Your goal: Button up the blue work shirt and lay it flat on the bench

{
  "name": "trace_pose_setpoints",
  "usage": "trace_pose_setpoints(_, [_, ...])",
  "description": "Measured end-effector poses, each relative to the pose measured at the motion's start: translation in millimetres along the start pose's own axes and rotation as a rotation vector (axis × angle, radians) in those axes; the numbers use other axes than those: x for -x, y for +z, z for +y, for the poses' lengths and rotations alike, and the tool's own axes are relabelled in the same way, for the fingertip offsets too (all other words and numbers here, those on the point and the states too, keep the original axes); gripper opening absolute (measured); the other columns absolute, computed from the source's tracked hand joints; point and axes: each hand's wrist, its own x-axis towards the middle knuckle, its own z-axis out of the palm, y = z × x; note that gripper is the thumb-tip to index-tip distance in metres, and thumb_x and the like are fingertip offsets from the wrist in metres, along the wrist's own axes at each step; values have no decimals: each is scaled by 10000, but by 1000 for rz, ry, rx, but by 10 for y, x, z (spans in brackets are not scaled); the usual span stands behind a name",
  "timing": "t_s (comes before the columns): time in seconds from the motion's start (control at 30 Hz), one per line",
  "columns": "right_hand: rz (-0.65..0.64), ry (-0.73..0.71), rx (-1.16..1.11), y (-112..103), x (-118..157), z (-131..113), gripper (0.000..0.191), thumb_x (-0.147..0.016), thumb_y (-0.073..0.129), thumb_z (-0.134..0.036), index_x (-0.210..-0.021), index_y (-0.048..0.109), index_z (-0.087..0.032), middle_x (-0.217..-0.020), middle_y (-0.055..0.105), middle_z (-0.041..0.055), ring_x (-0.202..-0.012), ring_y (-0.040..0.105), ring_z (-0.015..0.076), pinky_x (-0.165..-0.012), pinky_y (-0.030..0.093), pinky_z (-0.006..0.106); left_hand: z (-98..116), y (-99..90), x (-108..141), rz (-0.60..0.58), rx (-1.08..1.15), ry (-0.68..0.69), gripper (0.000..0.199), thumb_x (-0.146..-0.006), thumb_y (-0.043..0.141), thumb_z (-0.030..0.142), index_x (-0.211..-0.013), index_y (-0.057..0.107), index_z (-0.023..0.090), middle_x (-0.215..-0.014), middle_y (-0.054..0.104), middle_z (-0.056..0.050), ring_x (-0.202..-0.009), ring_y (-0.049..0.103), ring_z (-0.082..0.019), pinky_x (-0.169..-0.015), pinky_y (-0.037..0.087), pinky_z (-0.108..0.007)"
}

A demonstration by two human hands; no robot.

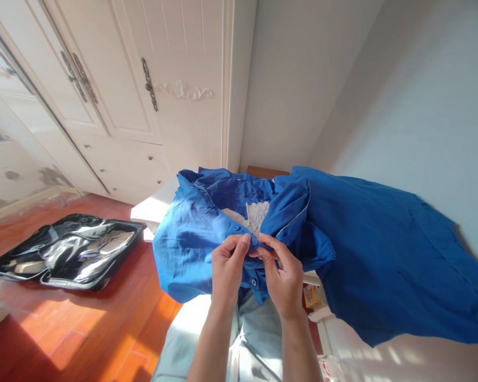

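A blue button-up garment (189, 239), with a zip along one edge, is draped in front of me. My left hand (229, 260) pinches its front edge between thumb and forefinger. Close beside it, my right hand (281, 270) grips the same edge from the other side, fingers curled. Two pale buttons show on the cloth, one just above my left hand and one below the pinched spot. White lacy cloth (258, 215) shows through the garment's opening. What lies exactly between my fingertips is hidden.
Another blue cloth piece (382, 254) spreads to the right, by the wall. An open black suitcase (67, 252) with clothes lies on the red wooden floor (119, 329) at left. A white wardrobe (123, 69) stands behind. My grey trousers (258, 329) are below the garment.
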Motion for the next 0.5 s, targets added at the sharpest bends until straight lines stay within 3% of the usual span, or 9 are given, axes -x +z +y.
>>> trace_pose_setpoints(0.13, [-5, -27, 38, 22, -9, 4, 245, -961, 528, -132, -1147, 655, -227, -1025, 742, 42, -708, 731, 122, -697, 614, 220, -11, -13, 5, -25, -75, 4, 348, -865, 649, 466, -734, 685, 146, -701, 608, -8, -694, 531, -128, -668, 421, -225])
trace_pose_setpoints(0.33, [-38, -32, 53, 29, 22, 38, 222, -973, 513, -174, -1146, 647, -214, -1036, 729, 71, -825, 731, 163, -711, 609, 253, -64, -60, -21, -78, -202, 8, 393, -902, 580, 512, -762, 652, 152, -689, 586, -5, -693, 505, -133, -665, 399, -231])
trace_pose_setpoints(0.5, [-6, 37, 26, 25, 12, 16, 195, -974, 523, -224, -1114, 659, -211, -1033, 733, 71, -675, 706, 134, -670, 607, 257, -18, -20, -1, -70, -208, 30, 394, -894, 586, 520, -754, 636, 155, -697, 585, -5, -698, 511, -135, -663, 404, -227])
